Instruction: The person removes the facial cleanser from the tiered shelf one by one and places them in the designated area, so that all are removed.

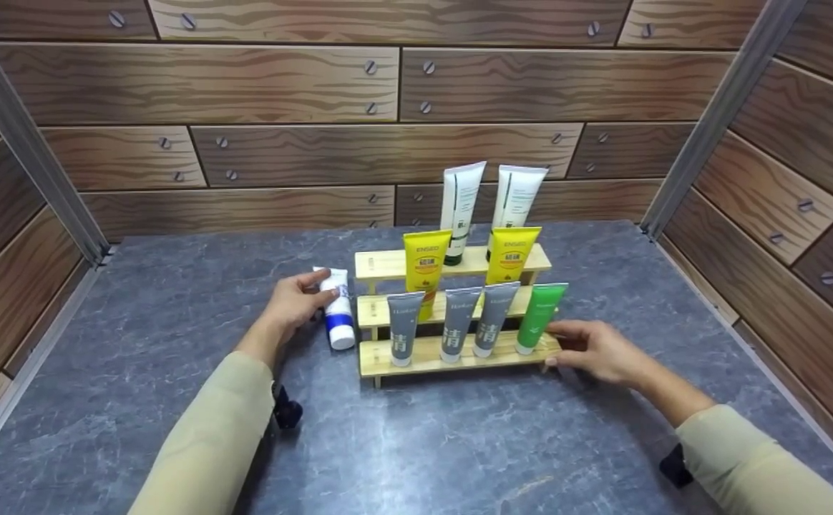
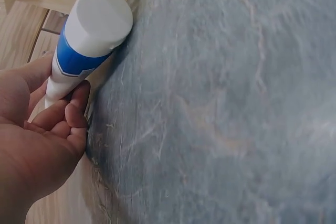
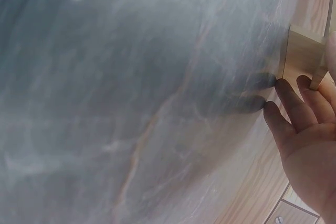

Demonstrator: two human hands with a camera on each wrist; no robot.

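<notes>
My left hand (image 1: 293,304) holds a white squeeze tube (image 2: 100,22) with a blue band, thumb on one side and fingers curled on the other. Its cap points toward me, and it lies left of a three-step wooden display rack (image 1: 452,357). At the rack's right end, my right hand (image 1: 599,350) grips the lowest step between thumb and fingers. In the right wrist view, the fingertips (image 3: 283,83) are beside the rack's leg, low over the table. Closest to that hand stands a green tube (image 1: 542,318) on the bottom step.
Three grey tubes (image 1: 403,329) share the bottom step with the green one. Two yellow tubes (image 1: 427,265) stand on the middle step, two white tubes (image 1: 461,207) on the top. Wood-patterned walls (image 1: 302,86) enclose the dark marbled table (image 1: 173,286).
</notes>
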